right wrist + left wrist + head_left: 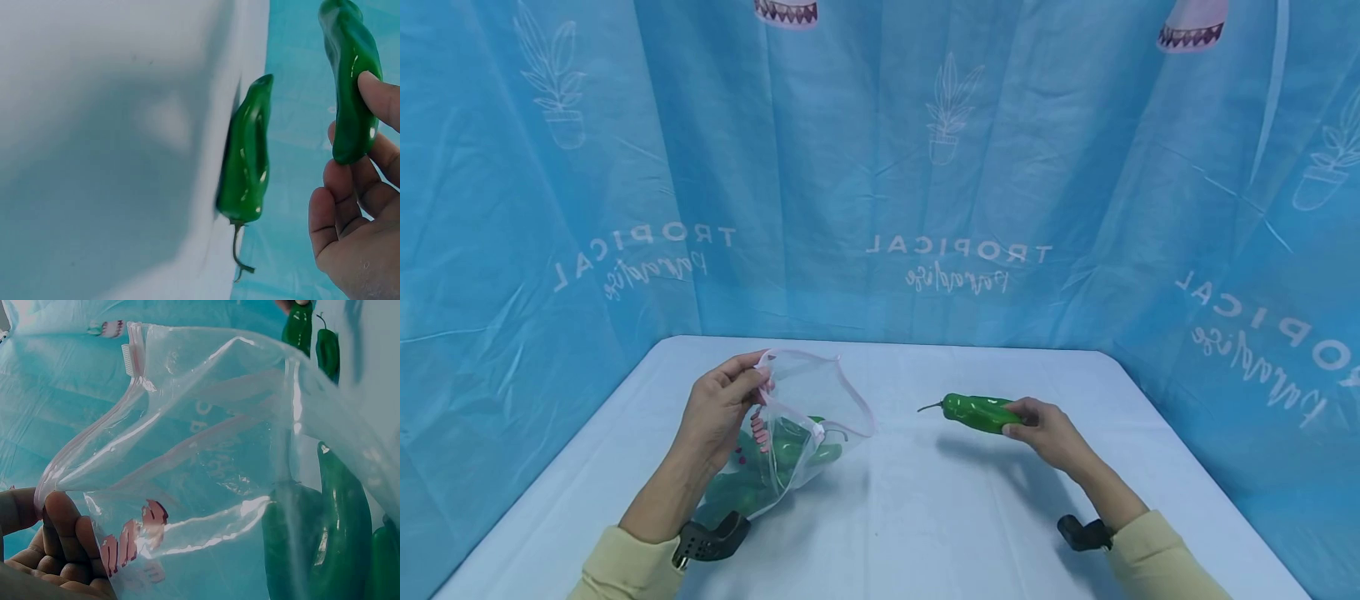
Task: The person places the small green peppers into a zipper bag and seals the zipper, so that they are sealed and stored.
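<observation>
My left hand (718, 408) (62, 544) pinches the rim of a clear zip bag (801, 379) (181, 394) between thumb and fingers, and its mouth gapes toward the right. Several green peppers (786, 454) (344, 531) lie inside the bag. On the right, my right hand (1048, 433) (362, 219) grips a green pepper (977, 414) (298, 328) (353, 87) by thumb and fingertips, above the table. Another green pepper (247, 156) (327, 350), with a curved stem, lies beside it on the table; the head view does not clearly separate the two.
A white-covered table (910, 517) lies under both hands. Blue printed curtains (880, 183) stand behind it and along both sides. Each wrist wears a black device, one on the left (711, 537) and one on the right (1084, 533).
</observation>
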Available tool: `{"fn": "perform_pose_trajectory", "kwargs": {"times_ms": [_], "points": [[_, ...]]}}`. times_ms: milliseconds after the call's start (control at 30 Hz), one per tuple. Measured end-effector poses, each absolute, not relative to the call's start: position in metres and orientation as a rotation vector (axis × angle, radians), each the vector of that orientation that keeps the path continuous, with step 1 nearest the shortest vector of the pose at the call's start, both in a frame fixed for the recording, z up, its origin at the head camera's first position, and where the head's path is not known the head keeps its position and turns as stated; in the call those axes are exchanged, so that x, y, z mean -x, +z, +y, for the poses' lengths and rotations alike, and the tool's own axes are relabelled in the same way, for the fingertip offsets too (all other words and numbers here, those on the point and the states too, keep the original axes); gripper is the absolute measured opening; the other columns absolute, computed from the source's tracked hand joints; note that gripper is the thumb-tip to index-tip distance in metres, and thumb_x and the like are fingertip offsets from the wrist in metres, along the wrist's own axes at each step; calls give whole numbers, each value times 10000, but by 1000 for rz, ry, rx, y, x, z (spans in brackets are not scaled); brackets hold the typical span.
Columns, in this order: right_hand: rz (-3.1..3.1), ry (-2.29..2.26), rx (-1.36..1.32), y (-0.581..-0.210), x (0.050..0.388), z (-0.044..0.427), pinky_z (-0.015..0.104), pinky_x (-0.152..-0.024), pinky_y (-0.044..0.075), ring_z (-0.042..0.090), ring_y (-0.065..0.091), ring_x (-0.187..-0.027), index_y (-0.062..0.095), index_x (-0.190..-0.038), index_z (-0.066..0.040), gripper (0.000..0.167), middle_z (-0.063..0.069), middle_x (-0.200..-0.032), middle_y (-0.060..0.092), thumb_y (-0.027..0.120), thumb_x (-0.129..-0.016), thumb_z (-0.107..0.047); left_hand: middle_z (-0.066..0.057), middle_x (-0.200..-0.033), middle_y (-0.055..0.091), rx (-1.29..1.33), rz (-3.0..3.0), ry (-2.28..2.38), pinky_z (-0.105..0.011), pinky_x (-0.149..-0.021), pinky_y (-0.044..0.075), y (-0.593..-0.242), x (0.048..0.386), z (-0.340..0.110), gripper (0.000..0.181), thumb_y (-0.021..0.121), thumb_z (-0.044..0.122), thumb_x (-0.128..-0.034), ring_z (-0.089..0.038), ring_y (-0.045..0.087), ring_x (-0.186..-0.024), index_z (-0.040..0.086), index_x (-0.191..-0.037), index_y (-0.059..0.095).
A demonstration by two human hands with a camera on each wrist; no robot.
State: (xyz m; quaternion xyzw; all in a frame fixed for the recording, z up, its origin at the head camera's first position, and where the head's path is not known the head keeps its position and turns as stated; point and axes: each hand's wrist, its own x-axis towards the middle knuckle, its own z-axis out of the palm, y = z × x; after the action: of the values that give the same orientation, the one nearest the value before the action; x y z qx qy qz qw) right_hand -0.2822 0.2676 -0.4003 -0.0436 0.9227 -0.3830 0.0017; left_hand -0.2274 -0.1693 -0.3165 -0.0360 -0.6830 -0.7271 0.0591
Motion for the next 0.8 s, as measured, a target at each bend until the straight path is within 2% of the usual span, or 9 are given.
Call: {"fn": "perform_pose_trajectory", "kwargs": {"times_ms": [300,800], "points": [[2912,-1218,144,-386,279,258,354,-783,497,190,599,-965,579,-1221,-65,423,111,-1122,645,665,-869,-284,121,-815,625,115,-2073,-2191,-186,-762,476,-315,227,-169,436,575,259,-940,-67,529,-750,-10,-1276,505],[2914,-1285,213,-369,271,248,342,-787,497,209,588,-953,581,-1223,-86,407,109,-1114,637,668,-866,-262,117,-815,626,105,-2074,-2201,-178,-750,476,-317,227,-169,413,576,258,-939,-69,528,-751,7,-1263,520]]}}
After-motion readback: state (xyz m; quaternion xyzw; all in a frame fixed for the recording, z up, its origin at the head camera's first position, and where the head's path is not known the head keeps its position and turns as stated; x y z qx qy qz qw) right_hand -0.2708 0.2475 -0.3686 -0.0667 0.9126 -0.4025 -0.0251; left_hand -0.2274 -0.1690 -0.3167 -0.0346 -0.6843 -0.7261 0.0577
